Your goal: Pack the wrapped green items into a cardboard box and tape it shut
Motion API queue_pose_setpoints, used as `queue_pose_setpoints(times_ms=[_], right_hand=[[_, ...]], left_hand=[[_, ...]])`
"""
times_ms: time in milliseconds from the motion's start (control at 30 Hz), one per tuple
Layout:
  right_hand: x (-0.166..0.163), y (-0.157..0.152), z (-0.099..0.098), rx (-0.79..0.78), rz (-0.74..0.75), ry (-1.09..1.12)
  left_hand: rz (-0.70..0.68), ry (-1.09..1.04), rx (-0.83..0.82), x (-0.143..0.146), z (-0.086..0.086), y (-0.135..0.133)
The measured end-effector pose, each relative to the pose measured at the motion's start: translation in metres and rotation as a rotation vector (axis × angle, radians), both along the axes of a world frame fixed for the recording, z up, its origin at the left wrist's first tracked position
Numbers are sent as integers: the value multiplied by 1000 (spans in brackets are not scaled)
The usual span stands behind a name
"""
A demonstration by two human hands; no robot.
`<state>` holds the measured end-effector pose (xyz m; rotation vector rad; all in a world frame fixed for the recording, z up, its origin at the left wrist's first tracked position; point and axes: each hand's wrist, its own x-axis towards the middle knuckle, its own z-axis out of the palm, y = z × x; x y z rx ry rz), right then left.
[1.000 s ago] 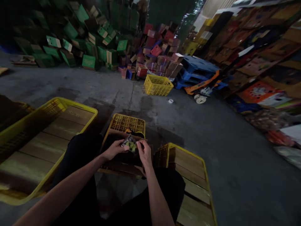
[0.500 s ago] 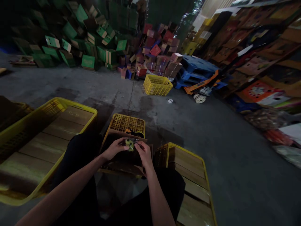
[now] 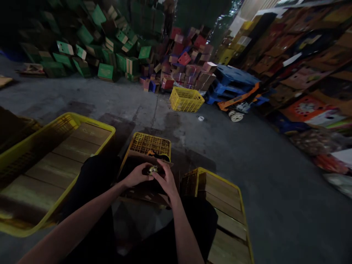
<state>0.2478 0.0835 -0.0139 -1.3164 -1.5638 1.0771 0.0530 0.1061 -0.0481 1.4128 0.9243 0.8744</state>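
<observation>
You sit on a stained grey concrete floor (image 3: 247, 154) in a dim storeroom, green cartons (image 3: 104, 55) heaped at the far wall and coloured boxes (image 3: 302, 73) stacked along your right. Yellow crates (image 3: 68, 121) stand close around your knees. Your left hand (image 3: 136, 176) and right hand (image 3: 166, 181) both pinch a small yellowish object (image 3: 152, 169) between curled fingers, above the middle crate (image 3: 150, 143).

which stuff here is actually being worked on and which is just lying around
In hand:
left hand and right hand, both on a small yellowish item
yellow crate under the hands

Lying about:
far yellow crate
green boxes
blue pallets
tape roll
</observation>
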Motion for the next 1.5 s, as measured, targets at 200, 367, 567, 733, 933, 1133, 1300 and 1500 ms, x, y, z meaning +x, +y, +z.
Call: queue_pose_setpoints(times_ms=[200,367,567,733,933,1133,1300,1500], right_hand=[[0,4,-7,-98,10,-3],[9,8,-16,-138,-69,9],[14,7,-28,-218,-41,-317],[1,8,-34,-214,124,-724],[-9,5,-42,-237,219,-985],[-8,6,-44,-198,256,-944],[-6,8,-41,-170,240,-820],[1,10,-24,-165,134,-218]], left_hand=[[53,110,62,1,-9,0],[72,56,8,-7,-4,5],[306,381,63,-30,-19,21],[179,656,89,-41,-30,18],[57,925,71,-40,-27,8],[67,923,59,-37,-26,8],[80,749,82,-37,-21,10],[40,236,124,-41,6,16]])
